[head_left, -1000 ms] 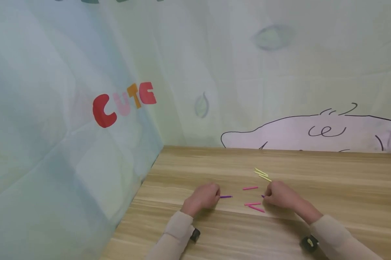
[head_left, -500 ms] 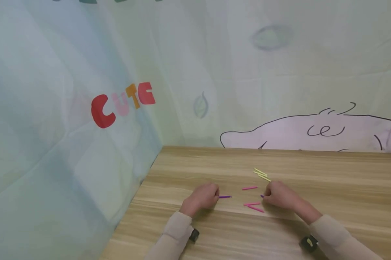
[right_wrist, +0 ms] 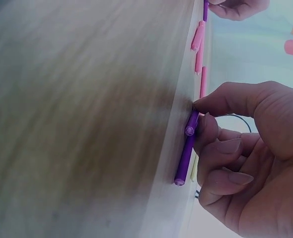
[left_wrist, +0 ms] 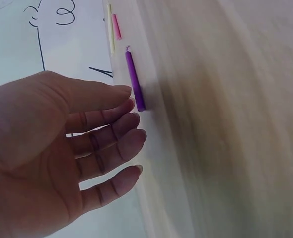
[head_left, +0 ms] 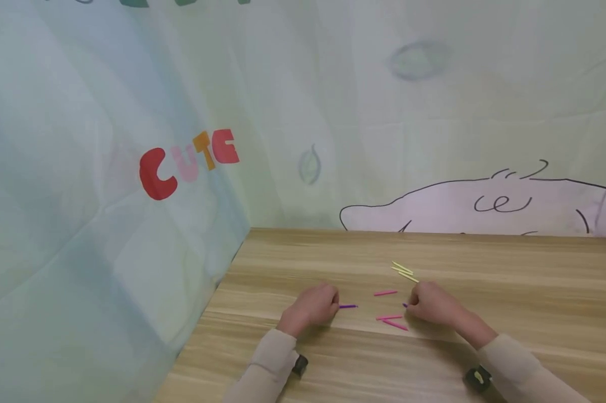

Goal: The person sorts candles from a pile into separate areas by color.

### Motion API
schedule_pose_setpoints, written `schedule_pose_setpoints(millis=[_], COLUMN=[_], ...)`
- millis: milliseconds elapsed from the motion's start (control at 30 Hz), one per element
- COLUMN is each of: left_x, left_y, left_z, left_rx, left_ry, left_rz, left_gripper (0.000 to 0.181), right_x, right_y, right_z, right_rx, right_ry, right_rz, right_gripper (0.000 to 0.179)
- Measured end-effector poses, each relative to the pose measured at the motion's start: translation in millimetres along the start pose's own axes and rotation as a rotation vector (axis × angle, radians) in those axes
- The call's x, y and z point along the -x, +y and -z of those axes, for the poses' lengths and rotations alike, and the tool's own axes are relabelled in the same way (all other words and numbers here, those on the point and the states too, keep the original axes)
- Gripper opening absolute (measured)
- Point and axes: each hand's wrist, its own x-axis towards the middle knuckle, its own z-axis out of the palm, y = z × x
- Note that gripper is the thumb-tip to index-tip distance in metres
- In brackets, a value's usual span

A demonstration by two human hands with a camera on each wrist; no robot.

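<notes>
A thin purple candle [left_wrist: 135, 82] with a wick lies by the fingertips of my left hand [head_left: 313, 305]. That hand's fingers are loosely curved, and the candle shows whole beside the thumb tip; whether they touch is unclear. My right hand [head_left: 436, 302] pinches a second purple candle [right_wrist: 192, 122] between thumb and forefinger, close above the wood. Just below it in the right wrist view, another purple candle [right_wrist: 184, 163] lies beside the curled fingers. Between the hands are three pink candles: one pink candle [head_left: 385, 293] alone, and a touching pair of pink candles [head_left: 395, 324] nearer me.
Three yellow candles [head_left: 404, 270] lie together beyond my right hand. The wood-grain table [head_left: 303, 252] ends at a printed cloth backdrop [head_left: 333, 112] behind and on the left. Small dark wrist cameras [head_left: 479, 378] hang under both forearms.
The head view has shifted very slightly. Both hands and all the candles keep the same places relative to each other.
</notes>
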Motion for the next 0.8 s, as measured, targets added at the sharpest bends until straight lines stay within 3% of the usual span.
schedule_pose_setpoints(millis=[233, 433, 800], left_x=[-7.5, -17.2, -27.6], left_y=[9.3, 16.9, 33.8], left_z=[2.5, -1.9, -4.3], left_rx=[-0.016, -0.043, -0.056], left_ry=[0.040, 0.042, 0.024], left_rz=[-0.028, -0.041, -0.078], left_gripper=[0.008, 0.008, 0.008], right_x=[0.3, 0.9, 0.3], right_y=[-0.6, -1.3, -0.7], right_z=[0.7, -1.6, -2.1], right_rx=[0.008, -0.016, -0.006], right_ry=[-0.004, -0.004, 0.008], right_rz=[-0.002, -0.033, -0.034], right_gripper=[0.024, 0.016, 0.018])
